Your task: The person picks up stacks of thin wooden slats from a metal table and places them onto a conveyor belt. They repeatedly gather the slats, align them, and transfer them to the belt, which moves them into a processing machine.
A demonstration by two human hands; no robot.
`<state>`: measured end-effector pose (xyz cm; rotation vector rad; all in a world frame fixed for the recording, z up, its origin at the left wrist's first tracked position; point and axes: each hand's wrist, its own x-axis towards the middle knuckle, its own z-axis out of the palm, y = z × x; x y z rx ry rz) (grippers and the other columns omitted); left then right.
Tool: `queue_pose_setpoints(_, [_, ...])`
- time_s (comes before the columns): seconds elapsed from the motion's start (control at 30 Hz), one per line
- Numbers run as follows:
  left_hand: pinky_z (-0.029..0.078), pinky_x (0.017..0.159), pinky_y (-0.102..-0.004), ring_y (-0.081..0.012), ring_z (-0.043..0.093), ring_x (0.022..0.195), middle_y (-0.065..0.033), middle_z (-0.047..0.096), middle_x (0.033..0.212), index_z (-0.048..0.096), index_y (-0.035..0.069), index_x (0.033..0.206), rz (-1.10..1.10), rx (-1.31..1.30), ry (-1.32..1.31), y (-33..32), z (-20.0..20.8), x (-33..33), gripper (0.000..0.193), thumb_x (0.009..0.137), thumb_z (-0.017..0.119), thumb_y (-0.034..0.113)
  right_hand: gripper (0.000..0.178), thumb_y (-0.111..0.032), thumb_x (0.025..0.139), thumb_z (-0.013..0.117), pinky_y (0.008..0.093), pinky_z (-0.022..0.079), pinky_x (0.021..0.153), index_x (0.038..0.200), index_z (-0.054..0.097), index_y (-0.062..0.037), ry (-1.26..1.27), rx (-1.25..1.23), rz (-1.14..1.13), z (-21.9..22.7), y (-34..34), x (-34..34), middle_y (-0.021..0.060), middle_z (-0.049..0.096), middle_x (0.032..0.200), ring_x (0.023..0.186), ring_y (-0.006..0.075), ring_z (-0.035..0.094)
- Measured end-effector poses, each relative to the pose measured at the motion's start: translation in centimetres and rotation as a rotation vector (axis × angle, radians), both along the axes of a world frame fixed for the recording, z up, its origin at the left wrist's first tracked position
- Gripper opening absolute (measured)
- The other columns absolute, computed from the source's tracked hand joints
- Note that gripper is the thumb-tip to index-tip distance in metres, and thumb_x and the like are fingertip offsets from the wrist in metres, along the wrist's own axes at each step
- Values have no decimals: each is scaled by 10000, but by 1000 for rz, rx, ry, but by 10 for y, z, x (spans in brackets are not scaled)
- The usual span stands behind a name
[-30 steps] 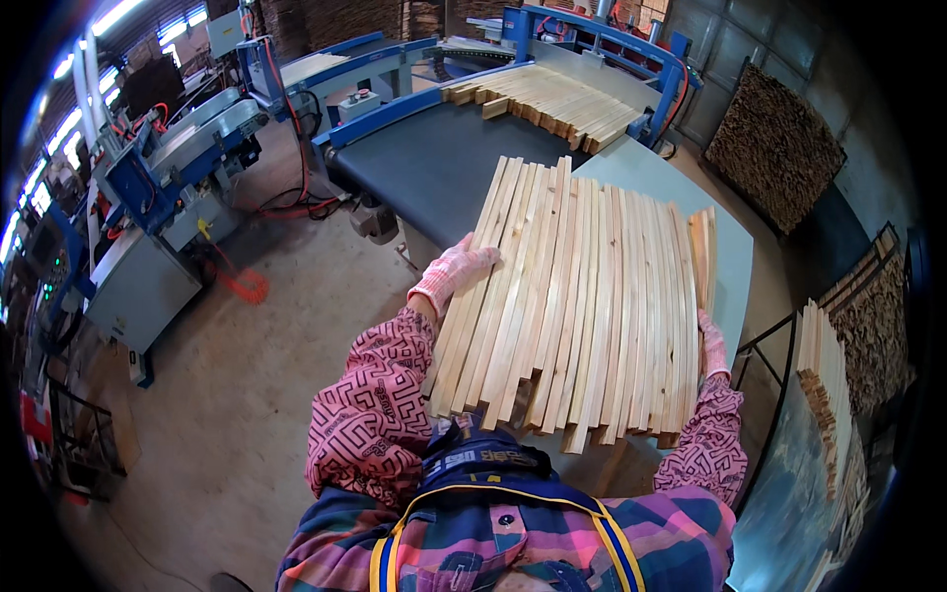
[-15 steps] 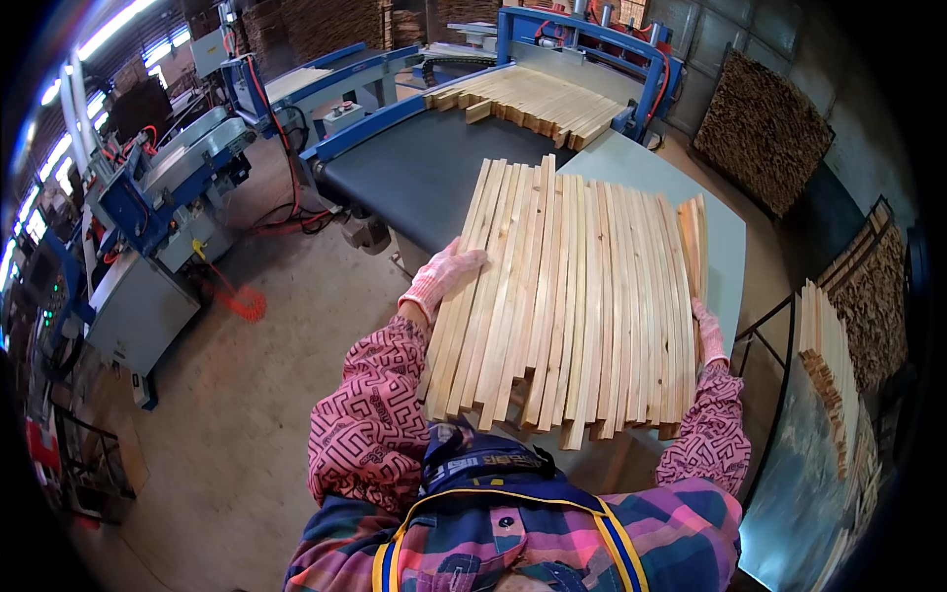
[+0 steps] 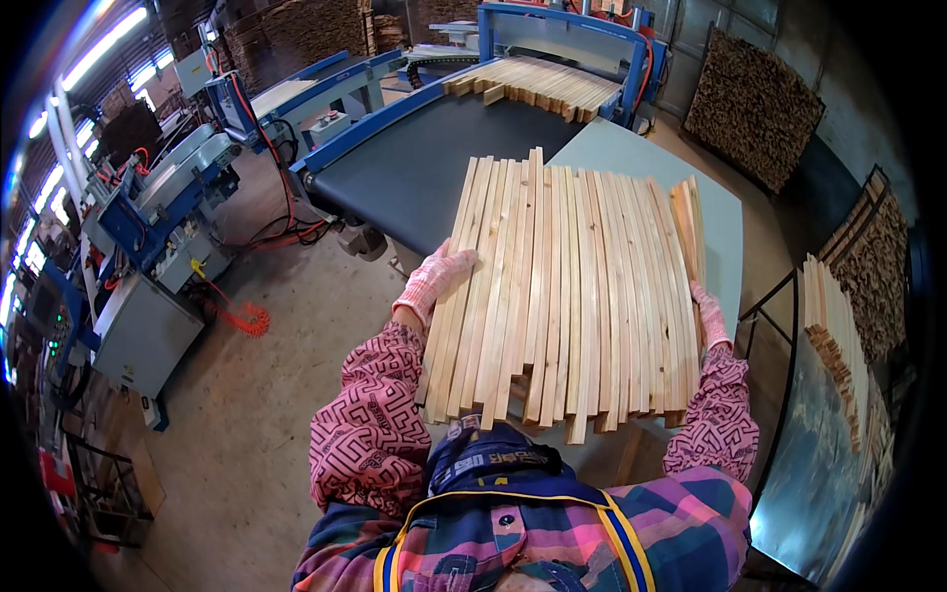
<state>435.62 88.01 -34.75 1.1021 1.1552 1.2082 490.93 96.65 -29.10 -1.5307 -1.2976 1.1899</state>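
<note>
A broad row of wooden strips lay side by side over the pale surface, its ends uneven, the surface showing beyond it toward the far and right edges. Whether the strips rested fully on the surface or were partly lifted, I cannot tell. The gloved left hand grasped the row's left side, thumb over the outermost strips, its other fingers hidden. The gloved right hand was against the row's right side, near the surface's right edge; how far its fingers curled, I cannot tell. Just beyond that hand, one strip leaned on its side along the row. Past the surface's far left side stretched a black belt, with a second row of strips at its far end, before a blue machine frame.
</note>
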Motion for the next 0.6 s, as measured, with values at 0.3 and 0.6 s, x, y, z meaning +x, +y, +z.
queue_pose_setpoints(0.3, [440,926,-235,-138,479,1112,-67,490,1179,405,68,1395,64,-167,-584,16,-29,-11,420,982,474,96,674,-504,874,635,364,393,1026,1266,574,41,37,-48,21,-7,7,13,147,611,1240,1147,249,546])
queue_pose_setpoints(0.6, [404,1010,-280,-206,530,1175,-147,532,1324,198,53,1514,129,-268,-39,-8,39,30,793,909,624,336,737,-555,833,662,400,399,1027,1278,568,25,7,-76,-48,-2,-3,16,159,605,1241,1151,274,544])
